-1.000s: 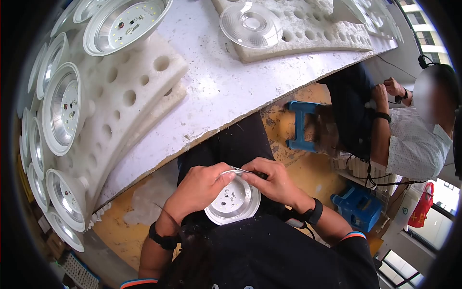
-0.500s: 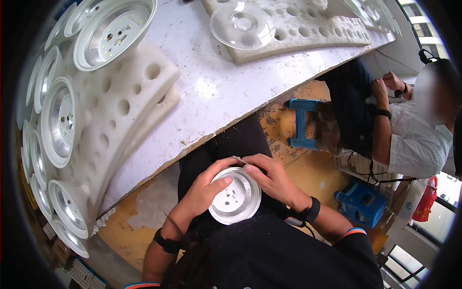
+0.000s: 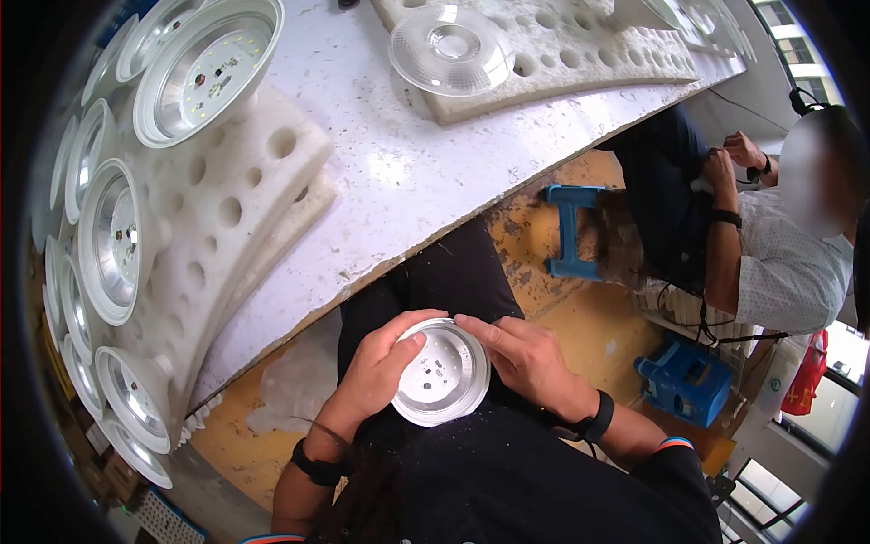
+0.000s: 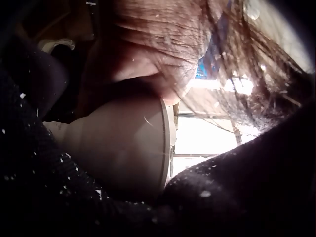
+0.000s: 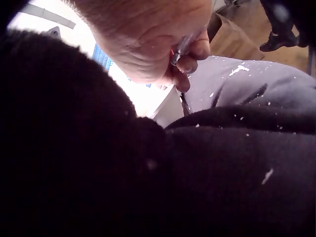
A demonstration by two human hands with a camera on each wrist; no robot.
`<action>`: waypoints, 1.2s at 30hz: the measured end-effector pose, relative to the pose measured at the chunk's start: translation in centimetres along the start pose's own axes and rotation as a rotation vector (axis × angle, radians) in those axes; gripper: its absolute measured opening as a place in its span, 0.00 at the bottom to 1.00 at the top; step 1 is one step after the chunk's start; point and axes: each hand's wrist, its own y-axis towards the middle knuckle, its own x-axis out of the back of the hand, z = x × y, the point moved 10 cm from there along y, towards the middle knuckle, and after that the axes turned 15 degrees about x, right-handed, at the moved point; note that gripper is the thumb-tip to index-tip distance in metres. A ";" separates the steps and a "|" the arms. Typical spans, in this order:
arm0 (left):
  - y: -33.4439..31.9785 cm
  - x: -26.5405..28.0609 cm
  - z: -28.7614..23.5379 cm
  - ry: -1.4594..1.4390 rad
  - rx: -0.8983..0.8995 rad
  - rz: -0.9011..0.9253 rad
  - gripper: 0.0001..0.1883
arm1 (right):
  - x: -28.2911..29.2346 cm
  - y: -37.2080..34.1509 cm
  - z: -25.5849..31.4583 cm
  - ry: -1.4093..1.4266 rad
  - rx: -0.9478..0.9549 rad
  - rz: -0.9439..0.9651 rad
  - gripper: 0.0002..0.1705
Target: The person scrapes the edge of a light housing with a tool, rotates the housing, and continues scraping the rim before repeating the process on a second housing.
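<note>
A white lamp housing lies in my lap, its open face with the round circuit board turned up. My left hand grips its left side, thumb over the rim and fingers round the outside. In the left wrist view, its pale outer cone shows beneath the left hand. The right hand has its index finger at the top right of the rim. In the right wrist view, the curled fingers of the right hand hold a small metal-tipped tool, mostly hidden by the palm.
Lamp housings stand in a holed foam block at the left of the white table. A clear lens cover lies on another foam block. To the right sit another person and a blue stool.
Both hands were together at the rim's top edge; they have moved apart along it. My right index finger now lies straighter at the rim. The table view has shifted slightly.
</note>
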 end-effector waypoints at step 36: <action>-1.1 -1.2 -3.3 0.393 -0.128 -0.060 0.15 | 3.2 2.5 1.2 -0.068 0.199 0.170 0.20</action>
